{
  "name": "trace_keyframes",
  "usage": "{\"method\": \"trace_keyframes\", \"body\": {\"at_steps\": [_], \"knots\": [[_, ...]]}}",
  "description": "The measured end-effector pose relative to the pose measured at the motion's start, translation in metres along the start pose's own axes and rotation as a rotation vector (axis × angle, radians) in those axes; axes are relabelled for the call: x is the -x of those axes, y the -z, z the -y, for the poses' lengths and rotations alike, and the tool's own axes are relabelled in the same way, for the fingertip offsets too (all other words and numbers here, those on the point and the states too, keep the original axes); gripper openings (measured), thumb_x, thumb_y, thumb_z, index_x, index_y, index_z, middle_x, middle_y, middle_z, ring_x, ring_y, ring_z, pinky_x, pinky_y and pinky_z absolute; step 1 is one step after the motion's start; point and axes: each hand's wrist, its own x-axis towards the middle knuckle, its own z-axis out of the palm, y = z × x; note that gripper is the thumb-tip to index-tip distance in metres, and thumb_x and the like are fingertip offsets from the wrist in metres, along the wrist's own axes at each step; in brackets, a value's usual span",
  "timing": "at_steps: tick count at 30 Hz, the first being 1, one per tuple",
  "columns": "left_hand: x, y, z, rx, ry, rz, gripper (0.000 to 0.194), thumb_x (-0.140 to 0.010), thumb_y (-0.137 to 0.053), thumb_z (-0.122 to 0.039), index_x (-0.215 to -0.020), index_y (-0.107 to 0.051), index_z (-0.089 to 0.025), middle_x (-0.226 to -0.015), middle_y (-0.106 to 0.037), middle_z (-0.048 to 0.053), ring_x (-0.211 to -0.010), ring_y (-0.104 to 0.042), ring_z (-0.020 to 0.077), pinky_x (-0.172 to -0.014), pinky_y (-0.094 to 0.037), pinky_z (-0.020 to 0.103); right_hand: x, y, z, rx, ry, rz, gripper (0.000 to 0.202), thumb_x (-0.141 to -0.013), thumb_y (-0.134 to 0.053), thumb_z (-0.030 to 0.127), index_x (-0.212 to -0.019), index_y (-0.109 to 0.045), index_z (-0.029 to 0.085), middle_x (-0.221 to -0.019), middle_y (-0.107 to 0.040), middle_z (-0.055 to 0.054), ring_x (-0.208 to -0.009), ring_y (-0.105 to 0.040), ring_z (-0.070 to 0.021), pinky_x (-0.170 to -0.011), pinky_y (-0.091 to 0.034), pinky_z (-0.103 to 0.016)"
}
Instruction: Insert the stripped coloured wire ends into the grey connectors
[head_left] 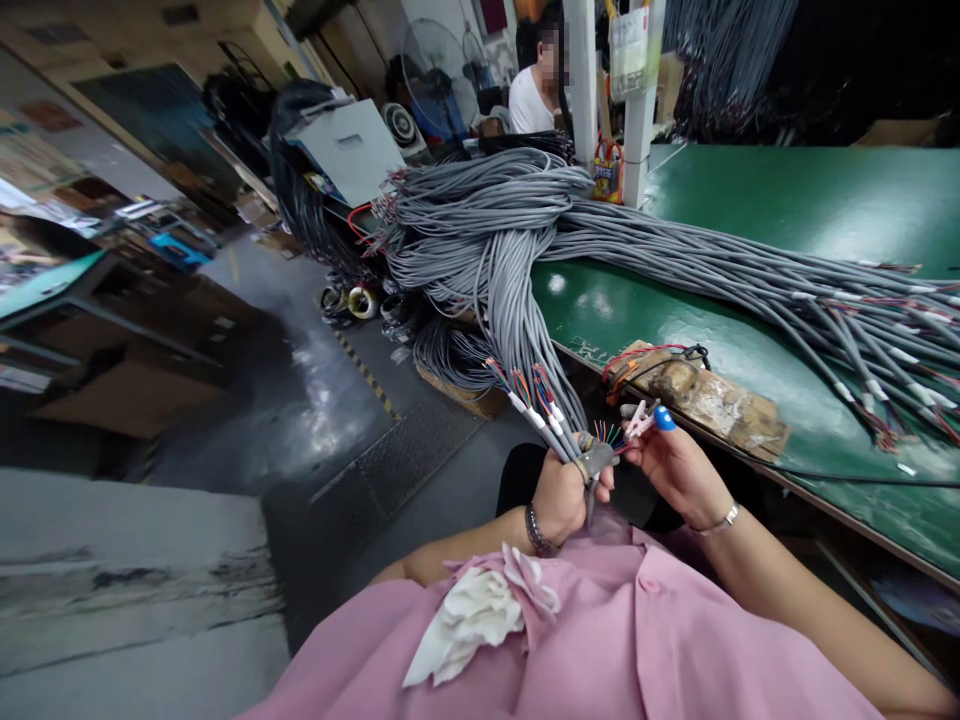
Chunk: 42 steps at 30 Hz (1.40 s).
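My left hand (564, 492) is closed round several grey cables (553, 432), whose white-banded ends fan out into thin coloured wires. Grey wrapping covers some of its fingers. Just to the right, my right hand (671, 462), with a blue cover on the thumb, pinches a small pale pink clip (639, 420) beside the coloured wires (607, 434) that stick out from my left hand. Whether the clip's jaws touch a wire is too small to tell. Behind my left hand, a thick bundle of grey cables (517, 290) hangs over the table edge.
A green table (750, 360) holds a long spread of grey cables (675, 250) and a worn, tape-covered board (697, 400) with red and black leads. A person in a white shirt (531, 100) is beyond a white post (641, 120). Floor lies to the left.
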Motion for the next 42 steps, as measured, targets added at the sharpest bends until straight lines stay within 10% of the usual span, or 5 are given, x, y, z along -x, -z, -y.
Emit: {"method": "trace_keyframes", "body": {"at_steps": [24,31,42], "knots": [[-0.003,0.001,0.008,-0.038,0.009,0.001,0.026,-0.073,-0.066,-0.032,-0.06,-0.053,-0.014,-0.048,-0.055,-0.001,-0.034,-0.047,0.0073,-0.036,-0.032,0.018,-0.004,0.004,-0.007,-0.072,-0.011,-0.005,0.04,-0.076,-0.06,0.063,-0.083,-0.068,0.024,-0.084,-0.068,-0.002,-0.068,-0.058,-0.0138,-0.061,-0.047,-0.026],[0.003,0.014,0.015,-0.168,-0.025,0.061,0.032,-0.076,-0.066,-0.042,-0.063,-0.056,-0.014,-0.055,-0.058,0.0,-0.039,-0.05,0.0069,-0.039,-0.037,0.018,0.011,0.02,0.004,0.249,-0.261,0.204,0.041,-0.077,-0.063,0.056,-0.085,-0.067,0.016,-0.081,-0.064,-0.007,-0.072,-0.059,-0.0146,-0.063,-0.05,-0.026],[0.003,0.02,0.023,-0.361,0.022,0.251,0.031,-0.071,-0.071,-0.04,-0.063,-0.058,-0.012,-0.057,-0.061,0.003,-0.045,-0.056,0.0104,-0.046,-0.046,0.022,0.013,0.005,0.021,0.636,-0.194,0.214,0.026,-0.07,-0.075,0.038,-0.069,-0.064,0.015,-0.064,-0.064,-0.001,-0.057,-0.056,-0.011,-0.061,-0.043,-0.025]]}}
